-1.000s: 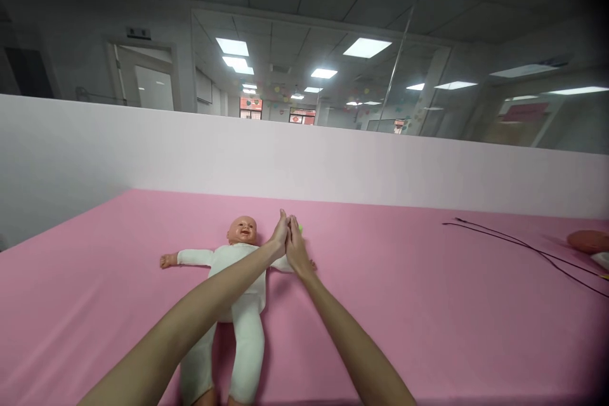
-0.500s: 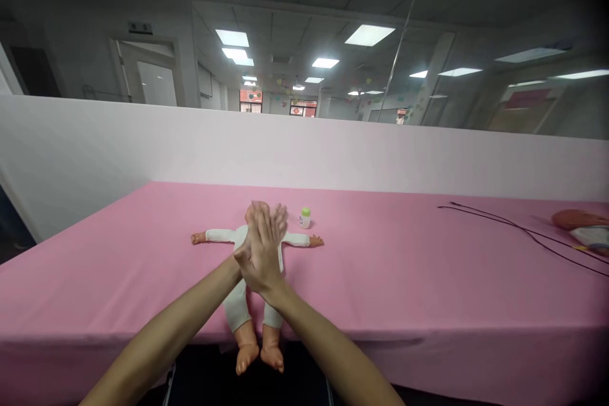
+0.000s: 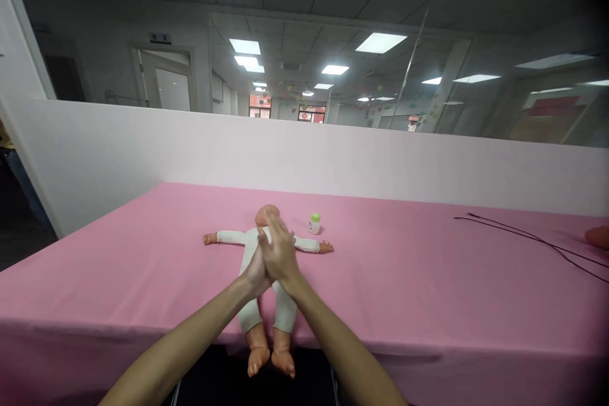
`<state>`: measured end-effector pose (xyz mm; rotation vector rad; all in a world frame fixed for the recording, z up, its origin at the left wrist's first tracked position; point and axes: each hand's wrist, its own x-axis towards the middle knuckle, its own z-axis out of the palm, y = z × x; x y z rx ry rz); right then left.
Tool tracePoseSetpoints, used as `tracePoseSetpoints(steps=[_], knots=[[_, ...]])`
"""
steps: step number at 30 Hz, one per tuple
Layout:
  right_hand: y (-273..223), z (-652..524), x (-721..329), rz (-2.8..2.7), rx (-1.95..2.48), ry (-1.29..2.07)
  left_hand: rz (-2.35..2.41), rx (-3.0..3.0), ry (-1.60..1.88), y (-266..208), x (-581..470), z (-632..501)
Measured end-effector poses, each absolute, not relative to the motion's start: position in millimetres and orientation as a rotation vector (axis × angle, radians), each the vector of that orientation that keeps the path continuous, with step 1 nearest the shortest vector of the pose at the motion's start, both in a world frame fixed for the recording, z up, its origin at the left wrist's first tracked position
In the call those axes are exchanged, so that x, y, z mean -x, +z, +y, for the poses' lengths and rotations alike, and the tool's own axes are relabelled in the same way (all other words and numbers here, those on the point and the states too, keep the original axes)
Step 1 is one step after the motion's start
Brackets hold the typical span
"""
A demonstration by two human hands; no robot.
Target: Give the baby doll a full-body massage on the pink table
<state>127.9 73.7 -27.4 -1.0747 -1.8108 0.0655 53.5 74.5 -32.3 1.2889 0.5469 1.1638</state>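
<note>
My left hand [image 3: 257, 271] and my right hand [image 3: 281, 257] are pressed palm to palm above a baby doll. The right hand's fingers are stretched out; most of the left hand's fingers are hidden behind it. Nothing shows between the palms. Below them the doll [image 3: 249, 257] in a white suit lies on its back, arms spread, with its bare feet at the table's near edge. My hands cover part of its chest and face. Beside its head stands a small white bottle [image 3: 314, 226] with a green cap.
A pink cloth [image 3: 404, 279] covers the table. Thin dark cords [image 3: 523, 233] lie at the right, near a partly seen orange-brown object [image 3: 597, 236]. A low white wall [image 3: 333, 155] with glass above it runs along the back.
My hands have slid against each other and come slightly lower, uncovering more of the doll's head. The camera view has turned a little to the left.
</note>
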Motion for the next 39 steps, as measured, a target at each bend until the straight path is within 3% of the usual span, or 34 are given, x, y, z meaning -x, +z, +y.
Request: tracePoseSetpoints(steps=[5,12,17,26,32,39], knots=[[-59.6,114.7,-177.4,-1.761,1.249,0.362,0.907,-1.723,1.088,-70.5,-23.4,95.3],[-135.2,113.6,-189.9,-2.077,1.332,0.443,1.287,-2.108,0.771,-120.8,-11.3,122.4],[-136.5,132.3,-187.1,-2.208,1.244,0.406,1.293,-2.323,0.650,-127.7,-21.6,143.9],[-149.8,184.0,-197.6,-1.908,1.473,0.444,1.428,-2.075,0.715,-141.2,-12.2,206.4],[-163.7,159.9,-209.1,-1.882,1.541,0.479,1.388,-2.022,0.670,-155.2,12.8,192.4],[-149.1,122.5,-204.7,-2.146,1.423,0.401,1.186,-2.232,0.561,-140.2,17.2,159.3]])
